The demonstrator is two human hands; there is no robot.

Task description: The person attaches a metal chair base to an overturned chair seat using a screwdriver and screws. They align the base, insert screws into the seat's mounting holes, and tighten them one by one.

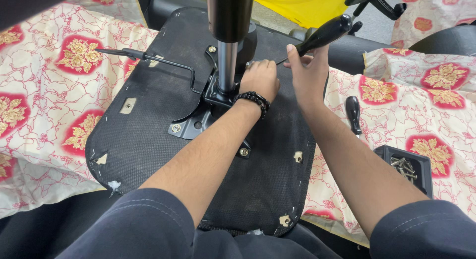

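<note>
Cloth (44, 90) with red and gold flowers covers the left side of the frame and continues at the right, probably so that the seat (148, 135) lies soft and is not scratched. The seat is the black underside of a chair base, turned upside down in the centre of the frame, with staples along its edge and small cut-outs near the corners. A thin lever (163, 60) goes from the upper left toward the metal plate (198, 122) in the middle, and from this plate a chrome column (227, 65) rises toward the camera. Bolts hold the plate at its corners. The left hand (260, 80), with a bead bracelet at the wrist, rests closed on the plate just right of the column; it seems to steady something small, but what is between its fingers I cannot tell. The right hand (310, 73) is closed around a screwdriver (325, 34) with a black handle, tilted so the tip points down to the left hand. At the right, on the cloth, lies a second tool (353, 115), and lower right a black tray (411, 167) keeps screws together.
</note>
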